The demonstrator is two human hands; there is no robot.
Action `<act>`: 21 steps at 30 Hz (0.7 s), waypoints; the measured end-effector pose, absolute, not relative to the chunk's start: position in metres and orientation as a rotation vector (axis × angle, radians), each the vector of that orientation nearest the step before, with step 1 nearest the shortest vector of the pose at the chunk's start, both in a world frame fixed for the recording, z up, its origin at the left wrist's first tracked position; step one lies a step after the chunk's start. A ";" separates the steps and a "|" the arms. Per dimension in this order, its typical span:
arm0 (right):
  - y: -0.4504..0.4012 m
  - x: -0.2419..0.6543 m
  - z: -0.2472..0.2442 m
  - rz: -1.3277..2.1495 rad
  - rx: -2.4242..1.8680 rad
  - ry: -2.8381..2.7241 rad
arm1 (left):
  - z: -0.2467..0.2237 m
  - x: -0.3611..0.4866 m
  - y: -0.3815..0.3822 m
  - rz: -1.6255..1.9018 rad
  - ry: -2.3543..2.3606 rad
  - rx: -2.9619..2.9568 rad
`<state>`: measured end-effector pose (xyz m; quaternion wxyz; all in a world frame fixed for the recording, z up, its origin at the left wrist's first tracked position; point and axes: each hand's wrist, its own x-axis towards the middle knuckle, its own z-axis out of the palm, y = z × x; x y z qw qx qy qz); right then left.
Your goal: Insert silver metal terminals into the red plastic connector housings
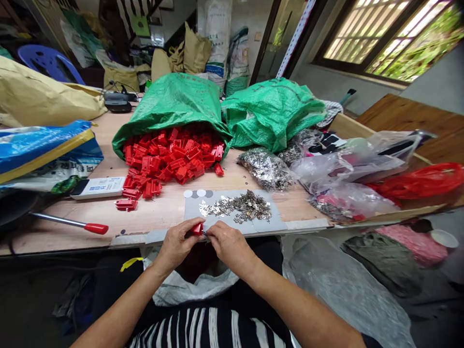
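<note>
My left hand [178,243] is closed on a red plastic part [197,229] at the table's front edge. Close against it on the right, my right hand [227,242] pinches a small dark metal piece [205,233] at the red part's end. Just beyond my hands, a pile of small silvery metal pieces [250,207] lies on a grey sheet [191,210]. Many red parts [174,154] spill from an open green sack [177,99] behind, and a single one [126,205] lies nearer the front edge.
Another green sack [271,113] and a clear bag of metal pieces [266,168] stand behind the pile. A red-tipped lever [96,228] juts in at left, beside a white box [103,187]. Plastic bags fill a tray at right. An open white sack [166,290] hangs below my hands.
</note>
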<state>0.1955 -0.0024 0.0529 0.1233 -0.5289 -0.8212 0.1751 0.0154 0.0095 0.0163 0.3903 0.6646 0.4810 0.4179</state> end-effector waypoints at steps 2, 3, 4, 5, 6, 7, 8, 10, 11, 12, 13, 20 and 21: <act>-0.004 0.189 0.057 0.457 -1.611 -2.442 | 0.016 0.015 0.010 1.050 1.228 1.679; -0.005 0.186 0.058 0.437 -1.633 -2.456 | 0.016 0.015 0.010 1.048 1.227 1.669; -0.005 0.183 0.059 0.424 -1.650 -2.463 | 0.016 0.015 0.010 1.051 1.225 1.657; -0.005 0.180 0.059 0.413 -1.664 -2.461 | 0.016 0.015 0.010 1.055 1.220 1.644; -0.005 0.178 0.058 0.406 -1.678 -2.450 | 0.016 0.015 0.010 1.058 1.216 1.635; -0.004 0.177 0.057 0.404 -1.687 -2.433 | 0.016 0.015 0.010 1.062 1.213 1.632; -0.003 0.177 0.056 0.409 -1.688 -2.411 | 0.016 0.015 0.011 1.067 1.210 1.635; -0.002 0.179 0.053 0.448 -1.660 -2.364 | 0.016 0.014 0.011 1.070 1.209 1.650; -0.001 0.181 0.052 0.480 -1.629 -2.344 | 0.016 0.014 0.011 1.068 1.211 1.660; 0.000 0.184 0.050 0.511 -1.597 -2.326 | 0.016 0.014 0.011 1.070 1.216 1.668; 0.001 0.186 0.049 0.536 -1.567 -2.306 | 0.016 0.014 0.010 1.070 1.219 1.677; -0.002 0.193 0.047 0.572 -1.497 -2.244 | 0.017 0.014 0.009 1.080 1.205 1.678; -0.003 0.192 0.048 0.574 -1.498 -2.246 | 0.017 0.014 0.009 1.079 1.204 1.672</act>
